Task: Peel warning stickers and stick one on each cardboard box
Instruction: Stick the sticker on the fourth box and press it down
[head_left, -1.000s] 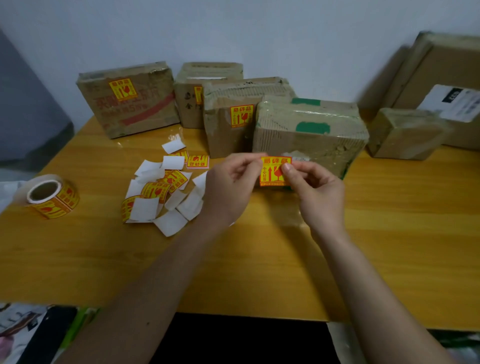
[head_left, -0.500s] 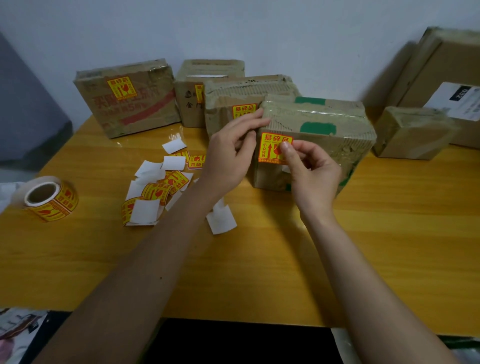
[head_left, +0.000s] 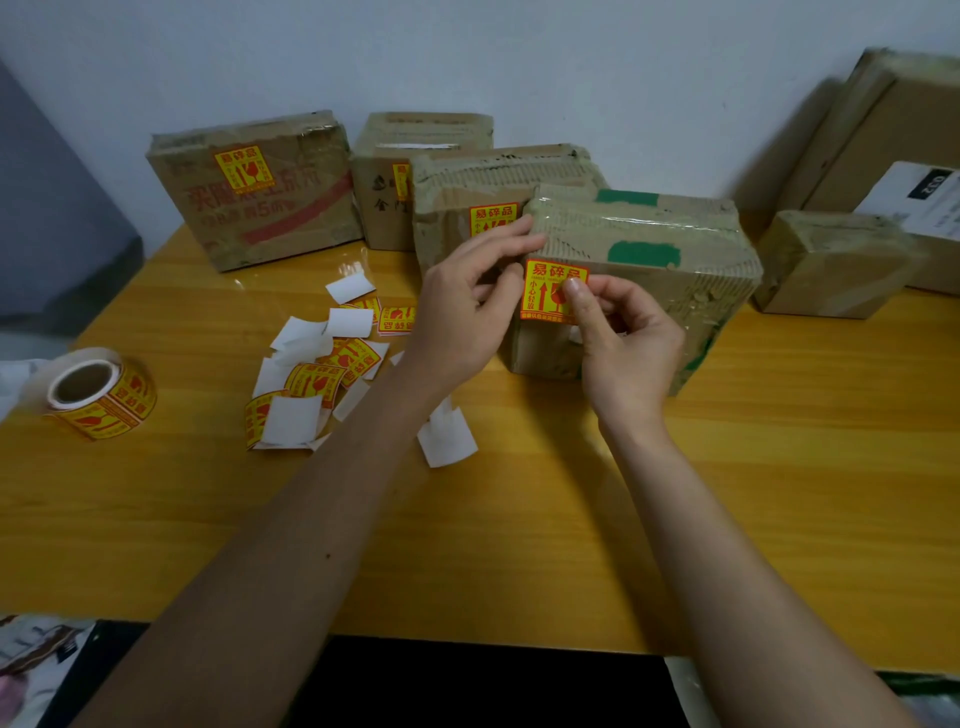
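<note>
Right hand (head_left: 626, 348) on box sticker (head_left: 551, 293)

Wall (head_left: 623, 62): plain pale blue-grey, behind far edge of worktop.
Worktop (head_left: 779, 493): glossy yellow-orange wood grain, straight near edge.
Far left: dark grey panel (head_left: 47, 208) beside worktop.
Below near edge: black gap (head_left: 493, 680).
Light: soft, even, faint sheen on wood.
</note>
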